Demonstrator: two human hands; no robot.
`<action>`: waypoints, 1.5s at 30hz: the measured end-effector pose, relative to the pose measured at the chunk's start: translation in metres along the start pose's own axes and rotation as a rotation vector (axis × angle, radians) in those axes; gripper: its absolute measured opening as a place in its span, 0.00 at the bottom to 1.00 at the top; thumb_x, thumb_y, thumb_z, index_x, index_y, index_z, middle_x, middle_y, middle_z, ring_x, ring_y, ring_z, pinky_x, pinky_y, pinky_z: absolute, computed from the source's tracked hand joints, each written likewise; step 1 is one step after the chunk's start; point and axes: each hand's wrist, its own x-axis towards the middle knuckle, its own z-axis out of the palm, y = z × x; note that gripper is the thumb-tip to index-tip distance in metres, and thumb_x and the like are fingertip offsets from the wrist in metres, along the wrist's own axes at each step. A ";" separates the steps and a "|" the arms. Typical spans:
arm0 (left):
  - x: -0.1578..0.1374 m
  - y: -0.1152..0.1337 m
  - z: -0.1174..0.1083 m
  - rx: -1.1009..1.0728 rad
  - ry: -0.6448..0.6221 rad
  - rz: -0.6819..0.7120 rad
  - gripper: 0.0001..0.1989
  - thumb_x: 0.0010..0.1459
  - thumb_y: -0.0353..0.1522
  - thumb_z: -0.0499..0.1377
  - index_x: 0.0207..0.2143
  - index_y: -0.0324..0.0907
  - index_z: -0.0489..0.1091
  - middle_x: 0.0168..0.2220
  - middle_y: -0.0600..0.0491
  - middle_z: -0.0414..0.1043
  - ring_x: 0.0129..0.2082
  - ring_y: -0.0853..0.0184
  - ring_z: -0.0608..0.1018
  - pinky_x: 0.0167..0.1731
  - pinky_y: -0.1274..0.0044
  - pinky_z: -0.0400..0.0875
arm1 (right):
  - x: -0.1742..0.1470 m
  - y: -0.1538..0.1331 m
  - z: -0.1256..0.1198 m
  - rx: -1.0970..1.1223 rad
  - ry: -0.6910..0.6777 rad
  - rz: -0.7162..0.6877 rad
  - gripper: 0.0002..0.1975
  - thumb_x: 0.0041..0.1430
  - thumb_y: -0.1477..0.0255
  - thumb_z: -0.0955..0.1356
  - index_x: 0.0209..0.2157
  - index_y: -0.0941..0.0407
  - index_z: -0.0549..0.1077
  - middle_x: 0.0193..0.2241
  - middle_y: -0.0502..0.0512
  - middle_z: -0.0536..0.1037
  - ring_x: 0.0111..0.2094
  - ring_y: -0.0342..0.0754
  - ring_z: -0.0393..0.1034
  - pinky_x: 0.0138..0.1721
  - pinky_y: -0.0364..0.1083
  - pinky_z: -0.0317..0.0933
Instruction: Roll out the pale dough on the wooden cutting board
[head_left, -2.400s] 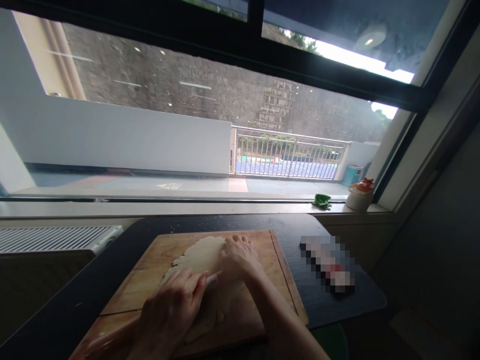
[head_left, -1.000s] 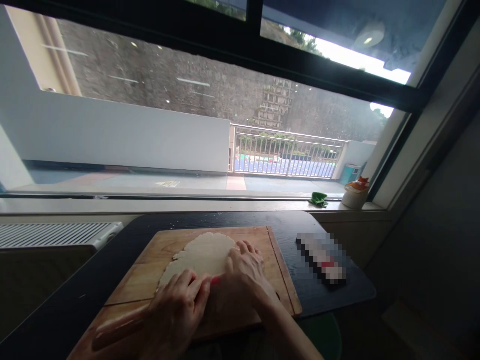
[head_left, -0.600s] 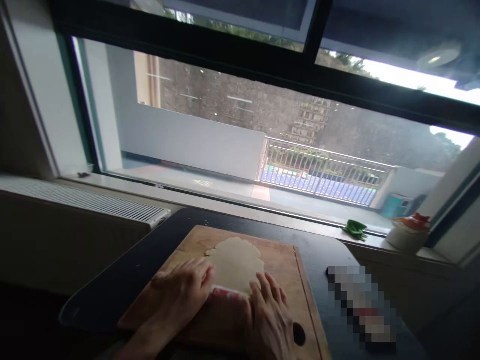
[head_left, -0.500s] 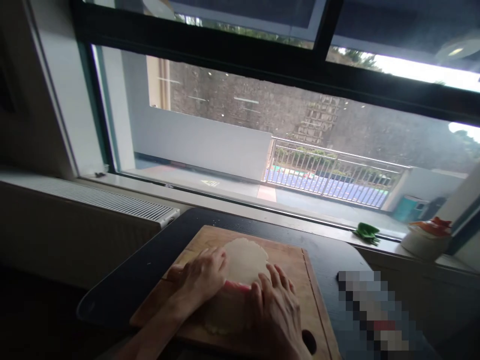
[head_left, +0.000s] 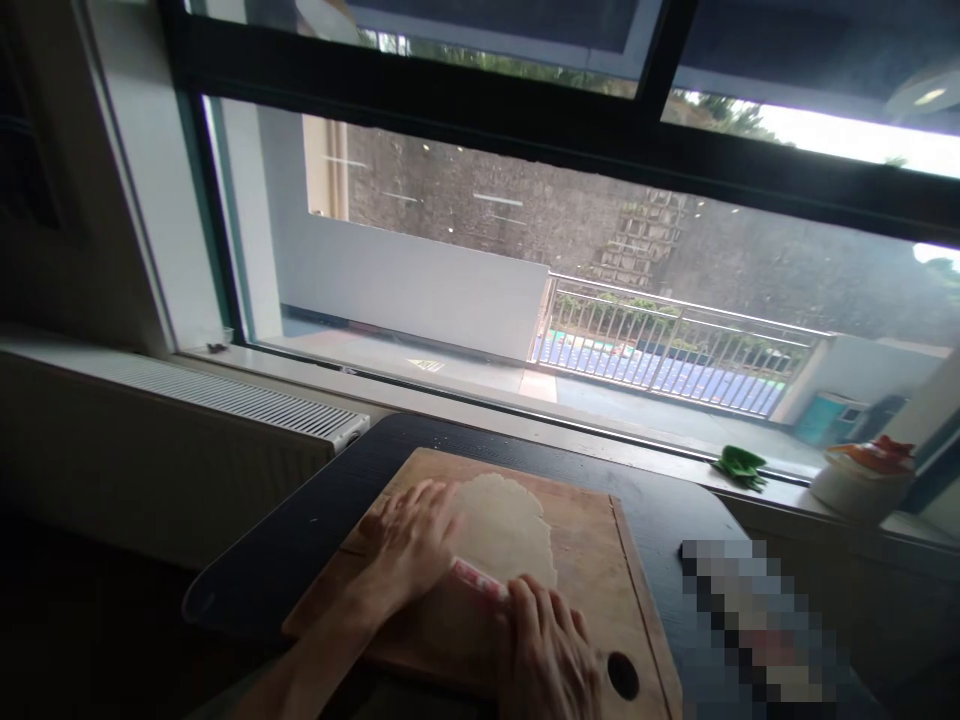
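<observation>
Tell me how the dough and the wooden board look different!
The dough is pale and cream; the wooden board is warm brown. The dough is roundish with a wavy edge; the board has straight edges and a round hole near a corner. The dough is smaller and lies on the board. Both lie flat.

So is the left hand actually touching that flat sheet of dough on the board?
Touching. The head view shows the left hand lying palm down over the left edge of the dough, with the pink rolling pin under it.

dim, backlit interior against a bright window (head_left: 525, 250), blown-out sky at upper right, wide-angle bending at edges
</observation>
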 end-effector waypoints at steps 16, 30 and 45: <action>0.044 0.017 0.008 -0.016 -0.099 -0.097 0.20 0.59 0.39 0.47 0.50 0.42 0.67 0.48 0.45 0.71 0.51 0.56 0.69 0.48 0.63 0.62 | 0.031 0.015 -0.011 0.076 -0.102 0.029 0.11 0.63 0.71 0.58 0.29 0.52 0.68 0.32 0.52 0.72 0.36 0.49 0.64 0.40 0.49 0.52; 0.047 0.017 0.006 -0.017 -0.155 -0.088 0.16 0.58 0.36 0.48 0.44 0.44 0.71 0.45 0.48 0.72 0.48 0.61 0.70 0.49 0.69 0.60 | 0.020 0.009 -0.013 0.113 -0.072 0.045 0.09 0.62 0.73 0.59 0.31 0.51 0.69 0.31 0.51 0.73 0.38 0.49 0.65 0.42 0.47 0.53; 0.052 0.048 0.010 -0.022 -0.198 0.057 0.16 0.60 0.36 0.46 0.36 0.43 0.73 0.42 0.47 0.72 0.45 0.61 0.72 0.46 0.67 0.63 | 0.004 0.106 -0.047 0.090 -0.046 -0.039 0.11 0.54 0.72 0.63 0.39 0.46 0.70 0.33 0.48 0.75 0.37 0.46 0.67 0.38 0.44 0.56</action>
